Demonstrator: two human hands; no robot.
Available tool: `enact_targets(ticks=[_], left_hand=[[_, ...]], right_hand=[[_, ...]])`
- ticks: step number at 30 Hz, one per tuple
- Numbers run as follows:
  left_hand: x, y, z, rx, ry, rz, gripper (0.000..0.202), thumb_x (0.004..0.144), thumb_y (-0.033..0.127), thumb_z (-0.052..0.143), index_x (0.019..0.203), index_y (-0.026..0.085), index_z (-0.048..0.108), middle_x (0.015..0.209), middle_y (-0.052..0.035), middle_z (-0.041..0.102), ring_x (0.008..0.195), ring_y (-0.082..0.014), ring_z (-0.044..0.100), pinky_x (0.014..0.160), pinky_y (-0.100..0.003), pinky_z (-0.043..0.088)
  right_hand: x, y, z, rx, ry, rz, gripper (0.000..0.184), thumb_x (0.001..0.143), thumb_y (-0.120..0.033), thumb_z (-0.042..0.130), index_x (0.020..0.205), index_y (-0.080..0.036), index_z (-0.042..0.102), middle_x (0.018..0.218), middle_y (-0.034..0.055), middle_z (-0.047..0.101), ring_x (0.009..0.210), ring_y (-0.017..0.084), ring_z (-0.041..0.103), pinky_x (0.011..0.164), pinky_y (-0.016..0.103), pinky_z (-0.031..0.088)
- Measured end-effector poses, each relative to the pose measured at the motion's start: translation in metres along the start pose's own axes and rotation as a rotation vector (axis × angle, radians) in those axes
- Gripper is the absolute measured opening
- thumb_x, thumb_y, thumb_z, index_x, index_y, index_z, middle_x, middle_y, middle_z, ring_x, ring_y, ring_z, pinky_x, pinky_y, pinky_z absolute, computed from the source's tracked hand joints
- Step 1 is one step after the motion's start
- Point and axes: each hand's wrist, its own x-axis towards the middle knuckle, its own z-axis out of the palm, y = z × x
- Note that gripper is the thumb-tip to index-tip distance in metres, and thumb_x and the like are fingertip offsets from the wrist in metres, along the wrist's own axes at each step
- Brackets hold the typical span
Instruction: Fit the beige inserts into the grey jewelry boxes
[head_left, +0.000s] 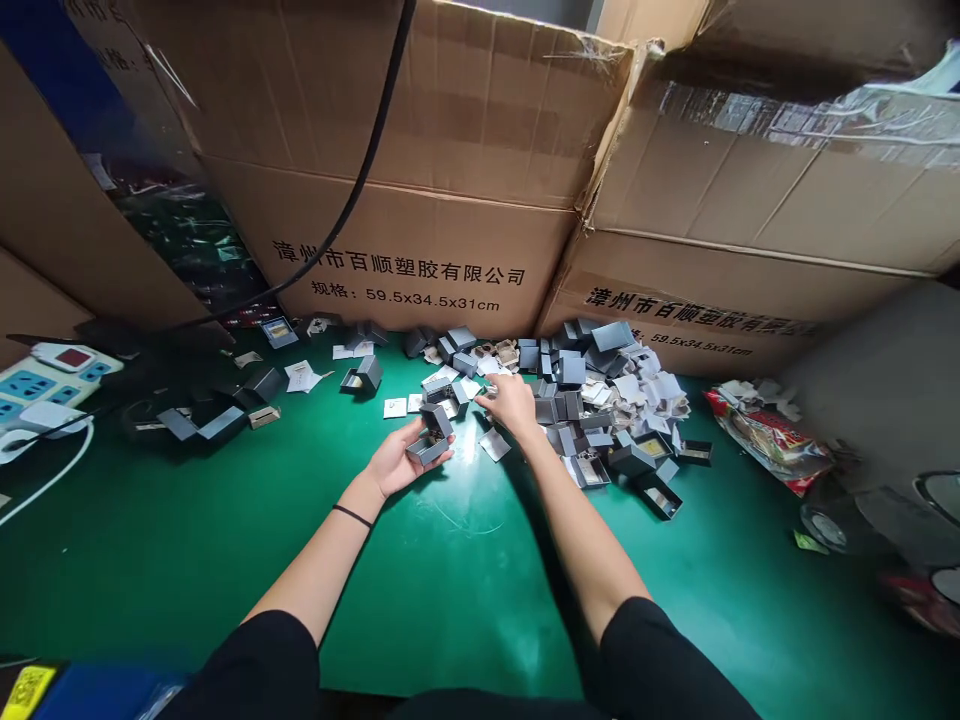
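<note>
My left hand lies palm up on the green table and grips a small open grey box with its hinged lid raised. My right hand reaches forward, palm down, fingers curled over the near edge of a heap of small grey boxes and white paper slips. What its fingertips hold, if anything, is hidden. A black band circles my left wrist.
Large cardboard cartons wall off the back. A black cable hangs across them. A white power strip sits far left, beside several dark open boxes. At the right lie a crumpled snack wrapper and round dark objects.
</note>
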Motion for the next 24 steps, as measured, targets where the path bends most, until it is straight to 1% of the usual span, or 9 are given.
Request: enact_targets(ticks=[3, 6, 8, 10, 13, 16, 19, 22, 24], left_hand=[[0.002, 0.0, 0.0, -0.04, 0.006, -0.011, 0.035, 0.095, 0.026, 0.042, 0.121, 0.007, 0.055, 0.099, -0.0187, 0.067, 0.092, -0.0267, 0.069, 0.075, -0.043, 0.06], [0.0, 0.001, 0.0, -0.049, 0.0, 0.004, 0.035, 0.096, 0.026, 0.04, 0.121, 0.006, 0.055, 0.101, -0.0187, 0.068, 0.094, -0.0286, 0.069, 0.075, -0.046, 0.06], [-0.002, 0.001, 0.001, -0.06, 0.011, 0.008, 0.035, 0.096, 0.025, 0.039, 0.123, 0.007, 0.054, 0.106, -0.0193, 0.067, 0.096, -0.0298, 0.069, 0.074, -0.046, 0.06], [-0.003, 0.0, 0.001, -0.07, -0.002, -0.006, 0.036, 0.096, 0.023, 0.038, 0.125, 0.007, 0.052, 0.11, -0.0202, 0.067, 0.099, -0.0305, 0.069, 0.075, -0.045, 0.06], [-0.001, -0.003, 0.003, -0.069, -0.053, -0.018, 0.041, 0.096, 0.023, 0.04, 0.132, 0.005, 0.046, 0.113, -0.022, 0.066, 0.102, -0.031, 0.068, 0.08, -0.045, 0.059], [0.008, -0.007, 0.009, -0.043, -0.05, 0.02, 0.044, 0.094, 0.024, 0.047, 0.135, 0.008, 0.043, 0.11, -0.0205, 0.067, 0.097, -0.0288, 0.069, 0.081, -0.046, 0.058], [0.02, -0.012, 0.019, 0.003, 0.018, 0.144, 0.041, 0.092, 0.025, 0.052, 0.132, 0.013, 0.045, 0.103, -0.0157, 0.068, 0.085, -0.0237, 0.071, 0.076, -0.043, 0.059], [0.026, -0.019, 0.028, 0.038, 0.031, 0.222, 0.037, 0.091, 0.024, 0.056, 0.126, 0.017, 0.048, 0.099, -0.011, 0.069, 0.079, -0.0199, 0.07, 0.071, -0.037, 0.06], [0.027, -0.022, 0.029, 0.063, 0.014, 0.247, 0.034, 0.089, 0.024, 0.059, 0.121, 0.017, 0.052, 0.096, -0.0096, 0.069, 0.077, -0.0185, 0.069, 0.068, -0.033, 0.059]], right_hand=[[0.01, -0.005, 0.007, -0.041, -0.044, 0.057, 0.023, 0.085, -0.019, 0.053, 0.099, -0.02, 0.071, 0.097, 0.0088, 0.07, 0.101, 0.026, 0.06, 0.082, 0.034, 0.047], [0.006, -0.002, 0.009, 0.076, 0.022, 0.141, 0.031, 0.087, -0.014, 0.044, 0.101, -0.021, 0.07, 0.099, 0.0076, 0.069, 0.092, 0.022, 0.062, 0.077, 0.031, 0.048], [-0.001, 0.002, 0.007, 0.201, 0.144, 0.127, 0.034, 0.087, -0.014, 0.043, 0.111, -0.021, 0.066, 0.102, 0.0069, 0.068, 0.091, 0.02, 0.062, 0.08, 0.031, 0.048], [-0.012, 0.005, 0.006, 0.311, 0.302, 0.062, 0.035, 0.088, -0.016, 0.042, 0.116, -0.019, 0.062, 0.106, 0.008, 0.065, 0.095, 0.02, 0.06, 0.084, 0.031, 0.049], [-0.032, 0.002, 0.008, 0.462, 0.47, 0.005, 0.034, 0.091, -0.022, 0.038, 0.115, -0.016, 0.062, 0.106, 0.011, 0.061, 0.092, 0.018, 0.06, 0.082, 0.031, 0.051], [-0.051, -0.008, 0.019, 0.668, 0.455, 0.005, 0.033, 0.093, -0.029, 0.037, 0.105, -0.015, 0.064, 0.1, 0.0111, 0.059, 0.08, 0.016, 0.059, 0.069, 0.029, 0.055], [-0.063, -0.016, 0.028, 0.834, 0.383, 0.038, 0.031, 0.09, -0.036, 0.044, 0.093, -0.015, 0.066, 0.096, 0.0107, 0.06, 0.08, 0.018, 0.059, 0.059, 0.029, 0.057], [-0.069, -0.018, 0.031, 0.876, 0.4, 0.103, 0.033, 0.089, -0.038, 0.046, 0.092, -0.014, 0.067, 0.095, 0.011, 0.062, 0.08, 0.019, 0.061, 0.058, 0.032, 0.058], [-0.072, -0.017, 0.031, 0.833, 0.429, 0.07, 0.033, 0.09, -0.037, 0.045, 0.095, -0.015, 0.069, 0.097, 0.0115, 0.064, 0.083, 0.02, 0.062, 0.064, 0.034, 0.058]])
